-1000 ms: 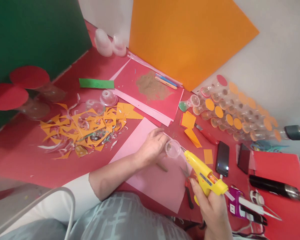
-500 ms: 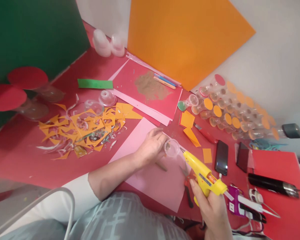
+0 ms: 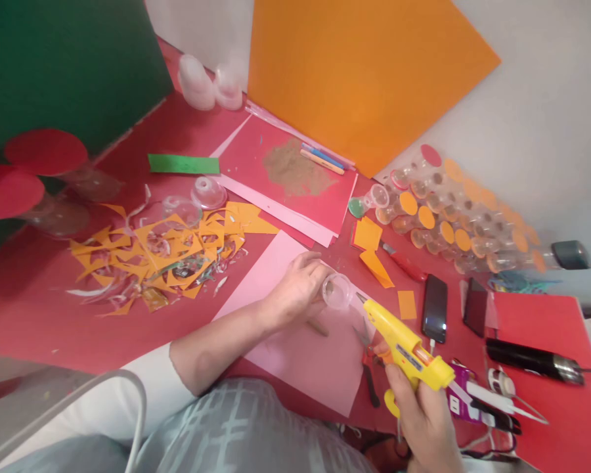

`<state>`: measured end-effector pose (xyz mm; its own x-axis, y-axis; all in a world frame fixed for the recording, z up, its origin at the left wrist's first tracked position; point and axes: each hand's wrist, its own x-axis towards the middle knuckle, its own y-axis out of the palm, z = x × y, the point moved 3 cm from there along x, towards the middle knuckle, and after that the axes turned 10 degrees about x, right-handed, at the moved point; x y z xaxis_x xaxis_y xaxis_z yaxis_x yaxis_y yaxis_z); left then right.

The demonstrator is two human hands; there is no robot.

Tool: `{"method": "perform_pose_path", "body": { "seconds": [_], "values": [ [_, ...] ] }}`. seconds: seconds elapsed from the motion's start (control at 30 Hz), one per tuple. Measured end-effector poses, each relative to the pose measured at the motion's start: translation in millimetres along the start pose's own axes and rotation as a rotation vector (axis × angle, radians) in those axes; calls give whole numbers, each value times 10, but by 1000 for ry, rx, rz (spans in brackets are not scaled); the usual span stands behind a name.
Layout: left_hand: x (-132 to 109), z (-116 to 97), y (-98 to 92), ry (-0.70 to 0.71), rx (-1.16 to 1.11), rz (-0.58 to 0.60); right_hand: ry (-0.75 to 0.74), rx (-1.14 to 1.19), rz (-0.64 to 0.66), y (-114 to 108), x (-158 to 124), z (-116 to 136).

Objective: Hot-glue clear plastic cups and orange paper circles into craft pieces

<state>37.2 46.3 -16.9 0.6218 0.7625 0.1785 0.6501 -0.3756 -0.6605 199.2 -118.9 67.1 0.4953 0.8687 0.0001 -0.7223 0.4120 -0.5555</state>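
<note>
The left hand (image 3: pixel 296 289) holds a clear, round, apparently plastic cup (image 3: pixel 338 292).

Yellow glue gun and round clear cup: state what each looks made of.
Yellow pistol-shaped glue gun: probably hard plastic, smooth and evenly coloured; its tapered grey nozzle looks metal. Round clear cup: likely thin, smooth plastic, see-through with a pale rim.
</note>
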Motion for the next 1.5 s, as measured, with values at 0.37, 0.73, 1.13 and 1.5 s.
{"method": "perform_pose_path", "body": {
  "seconds": [0.37,0.73,1.13,1.5],
  "values": [
    [-3,-19,4,-3,21,-8,146,40,109,-132,167,-81],
    [-2,16,52,18,56,-18,-41,-141,188,-239,302,-224],
    [-13,31,64,3,74,-28,-249,-305,340,-258,354,-76],
    [-1,21,64,9,98,-22,-254,-319,336,-246,354,-82]
  ]
}}
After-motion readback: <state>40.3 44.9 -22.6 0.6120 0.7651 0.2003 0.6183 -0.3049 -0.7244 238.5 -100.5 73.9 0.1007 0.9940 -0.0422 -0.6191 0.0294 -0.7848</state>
